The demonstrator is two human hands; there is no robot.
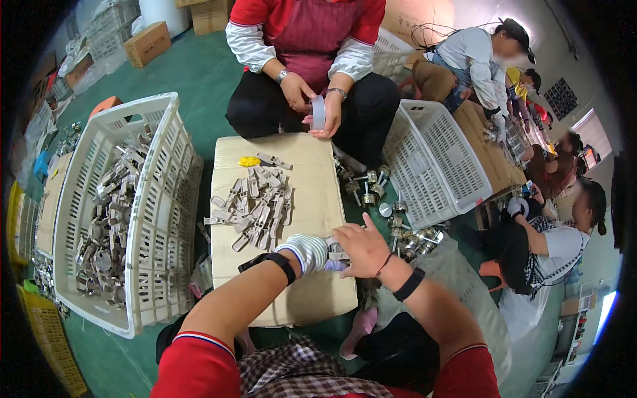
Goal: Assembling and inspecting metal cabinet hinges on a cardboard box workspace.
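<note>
My left hand (307,252), in a striped glove, is closed around a small grey metal part (337,255) above the near right of a cardboard-topped work surface (292,305). Right beside that part is my bare right hand (363,251), its fingers stretched apart. Its fingertips partly cover the metal piece, so any contact is hard to see. Beyond my left hand lies a loose pile of grey metal clip-like parts (255,205). A small yellow item (249,161) sits at the pile's far side.
A white basket (136,265) of metal parts stands at left. Opposite sits a co-worker (308,40) holding a translucent ring-shaped roll (318,113). Round metal fittings (371,189) lie on the floor to the right, near another white basket (438,159). Other people work further right.
</note>
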